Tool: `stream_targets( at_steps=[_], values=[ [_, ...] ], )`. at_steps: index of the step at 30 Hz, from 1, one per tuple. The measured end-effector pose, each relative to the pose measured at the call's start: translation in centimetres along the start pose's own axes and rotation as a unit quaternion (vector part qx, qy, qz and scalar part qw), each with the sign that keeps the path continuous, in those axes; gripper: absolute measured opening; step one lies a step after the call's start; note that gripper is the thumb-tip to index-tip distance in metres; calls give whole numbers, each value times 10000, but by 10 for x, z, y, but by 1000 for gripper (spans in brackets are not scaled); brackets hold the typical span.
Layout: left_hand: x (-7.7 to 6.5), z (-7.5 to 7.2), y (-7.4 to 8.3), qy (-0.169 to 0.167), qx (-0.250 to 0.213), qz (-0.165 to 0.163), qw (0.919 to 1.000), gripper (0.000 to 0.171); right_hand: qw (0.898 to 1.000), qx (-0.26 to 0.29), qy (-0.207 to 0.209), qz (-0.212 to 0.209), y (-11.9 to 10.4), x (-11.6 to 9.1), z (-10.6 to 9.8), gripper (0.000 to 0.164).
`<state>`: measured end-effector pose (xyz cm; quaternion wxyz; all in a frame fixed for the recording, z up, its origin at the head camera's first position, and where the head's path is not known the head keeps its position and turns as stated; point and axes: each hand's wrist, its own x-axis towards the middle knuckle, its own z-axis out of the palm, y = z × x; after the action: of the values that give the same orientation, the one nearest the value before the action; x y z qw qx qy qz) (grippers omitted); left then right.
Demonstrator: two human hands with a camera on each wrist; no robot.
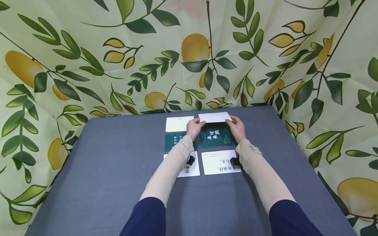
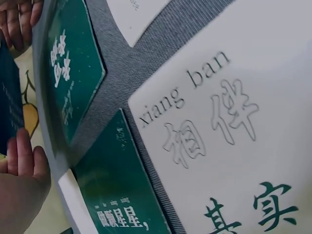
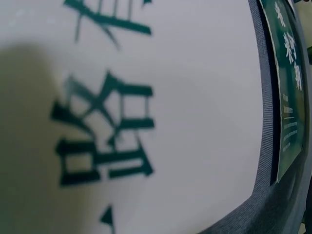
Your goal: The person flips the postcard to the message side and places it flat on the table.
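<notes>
My left hand point(image 1: 194, 127) and right hand point(image 1: 237, 128) hold a card point(image 1: 215, 117) by its two short ends, at the far side of the table. Its white face shows in the head view. In the left wrist view its dark teal face point(image 2: 9, 97) appears, with the left fingers point(image 2: 24, 153) at one end. Just nearer lies a green card point(image 1: 216, 137) with white characters. Left of the held card is a white card point(image 1: 178, 124), and another green card point(image 1: 174, 140) lies below that, partly covered by the left arm.
Two white cards with green characters lie nearest, one on the left point(image 1: 192, 168), partly under the left forearm, and one on the right point(image 1: 220, 163). Dark wrist cameras overlap them. Behind the grey table point(image 1: 124, 170) hangs a leaf-and-fruit patterned cloth point(image 1: 165, 75).
</notes>
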<state>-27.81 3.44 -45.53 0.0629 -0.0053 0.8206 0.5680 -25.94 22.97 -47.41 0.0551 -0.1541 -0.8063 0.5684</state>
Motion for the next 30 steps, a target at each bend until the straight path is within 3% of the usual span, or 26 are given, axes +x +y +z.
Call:
stream_targets(
  at_steps=[2,5,7,8,10,12,14,17,23,30],
  values=[
    [5,1,-3,68,300,35,9995,22,9999,-65,-112,-50,1,0,0,52],
    [6,1,-5,211,967,451,9941,33,9992,-283,-229,-133,3,2,0,51],
    [28,12,-35,353,1356,1007,9850,37,9985,-440,-276,-194,6,4,1,50],
    [33,15,-42,345,1596,1091,9805,36,9980,-517,-296,-218,7,5,1,49],
    [44,21,-55,241,1864,1046,9766,24,9969,-693,-309,-211,9,6,2,47],
    [46,23,-57,128,2069,928,9739,20,9953,-896,-309,-217,11,8,3,47],
    [23,16,-29,-7,2374,549,9699,31,9934,-1084,-300,-209,11,9,4,47],
    [2,12,-9,182,2659,642,9617,28,9912,-1263,-341,-211,9,10,5,48],
    [1,17,-7,261,3130,598,9475,26,9884,-1456,-418,-101,9,13,8,50],
    [2,23,-8,188,3175,376,9473,27,9856,-1671,-267,6,10,11,12,50]
  ],
)
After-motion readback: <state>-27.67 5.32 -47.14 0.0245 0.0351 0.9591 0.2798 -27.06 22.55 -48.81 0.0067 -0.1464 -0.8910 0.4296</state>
